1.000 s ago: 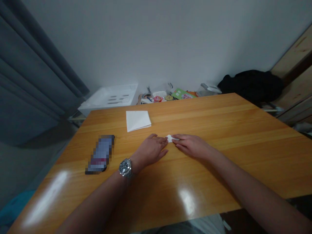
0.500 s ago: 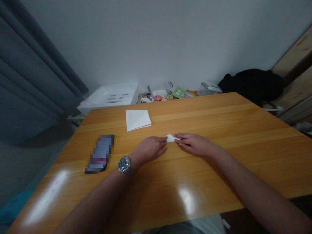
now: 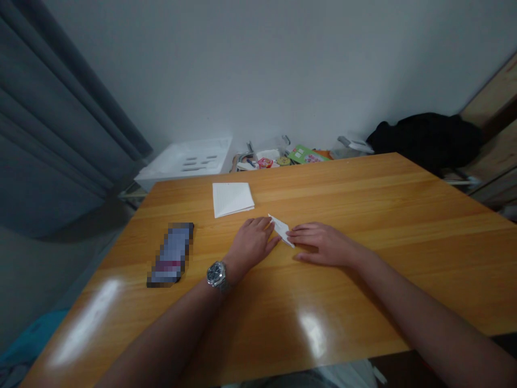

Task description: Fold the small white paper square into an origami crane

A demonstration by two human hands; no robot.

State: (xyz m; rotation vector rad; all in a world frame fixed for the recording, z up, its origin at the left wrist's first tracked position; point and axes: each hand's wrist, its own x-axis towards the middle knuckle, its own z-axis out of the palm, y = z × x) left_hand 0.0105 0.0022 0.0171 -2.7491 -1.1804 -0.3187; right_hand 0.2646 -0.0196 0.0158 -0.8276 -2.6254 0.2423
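A small folded piece of white paper lies slanted on the wooden table between my two hands. My left hand, with a metal watch on its wrist, grips the paper's left side, fingers at the upper edge and thumb low down. From the other side my right hand touches the paper's right edge with its fingertips. Its fingers are stretched out and the thumb is held apart below. Part of the paper's left side is hidden under my left fingers.
Beyond my left hand lies a stack of folded lined paper. A phone with a blurred screen rests on the left of the table. Behind the far edge are a white tray, a green packet and black cloth.
The folded paper has turned from lying roughly level to a slant, its right end now nearer me. My right thumb has spread away from the fingers. The view has shifted slightly.
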